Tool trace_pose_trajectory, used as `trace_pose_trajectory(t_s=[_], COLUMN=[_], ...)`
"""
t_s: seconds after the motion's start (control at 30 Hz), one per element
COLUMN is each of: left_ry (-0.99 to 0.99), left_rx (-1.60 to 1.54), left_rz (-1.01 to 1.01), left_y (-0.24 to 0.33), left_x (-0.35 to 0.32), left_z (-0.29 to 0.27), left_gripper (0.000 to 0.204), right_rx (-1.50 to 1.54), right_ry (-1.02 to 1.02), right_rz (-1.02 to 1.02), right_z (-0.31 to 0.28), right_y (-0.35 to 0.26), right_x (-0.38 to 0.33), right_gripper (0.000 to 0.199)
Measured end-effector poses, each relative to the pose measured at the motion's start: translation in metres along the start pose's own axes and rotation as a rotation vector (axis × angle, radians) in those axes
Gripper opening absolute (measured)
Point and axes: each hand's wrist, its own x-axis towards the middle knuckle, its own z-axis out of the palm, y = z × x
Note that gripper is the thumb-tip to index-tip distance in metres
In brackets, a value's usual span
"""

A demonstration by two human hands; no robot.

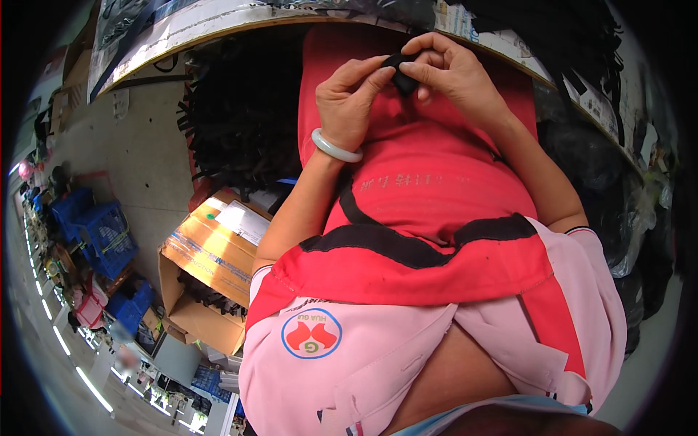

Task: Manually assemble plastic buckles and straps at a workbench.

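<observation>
A small black folded piece (pixel 404 81), soft-looking like cloth or webbing, is held up between my two hands just in front of the table edge. My left hand (pixel 350 100), with a pale bangle (pixel 335 147) round its wrist, pinches the piece's left side between thumb and fingers. From the other side, my right hand (pixel 456 76) closes thumb and index finger on its upper right part. Its exact kind does not show, as fingertips cover some of it. Both hands are above the red apron (pixel 429 174) over my lap.
Ahead curves the worktable's edge (pixel 218 38), with black strips (pixel 560 43) heaped on its right part and hanging over. More dark strips (pixel 240 116) lie in a mass to my left. An open cardboard box (pixel 211 247) stands near my left elbow; blue crates (pixel 105 232) sit farther left.
</observation>
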Motion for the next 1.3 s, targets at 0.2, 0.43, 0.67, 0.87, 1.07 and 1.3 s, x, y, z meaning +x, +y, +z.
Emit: trace_pose_trajectory(t_s=[0.2, 0.43, 0.67, 0.87, 1.07, 1.3], left_ry=[-0.087, -0.275, 0.181, 0.214, 0.234, 0.116], left_rx=[0.033, 0.324, 1.07, 0.428, 0.462, 0.371], left_rz=[0.013, -0.153, -0.007, 0.023, -0.151, 0.011], left_y=[0.006, 0.09, 0.104, 0.045, 0.046, 0.094], left_x=[-0.001, -0.02, -0.04, 0.077, 0.184, 0.203], left_z=[-0.012, -0.067, -0.171, -0.129, -0.113, -0.052], left_gripper=[0.016, 0.013, 0.034, 0.047, 0.036, 0.023], right_rx=[0.183, 0.043, -0.077, -0.178, -0.22, -0.124], right_ry=[-0.201, -0.043, -0.129, -0.181, -0.084, -0.045], right_rz=[0.278, 0.062, 0.161, 0.073, 0.048, 0.06], right_z=[-0.015, -0.005, -0.007, 0.0, -0.019, -0.033], right_y=[0.001, -0.001, 0.023, 0.019, 0.02, 0.023], right_x=[0.011, 0.03, 0.031, 0.027, 0.024, 0.026], right_gripper=[0.023, 0.02, 0.018, 0.014, 0.016, 0.017])
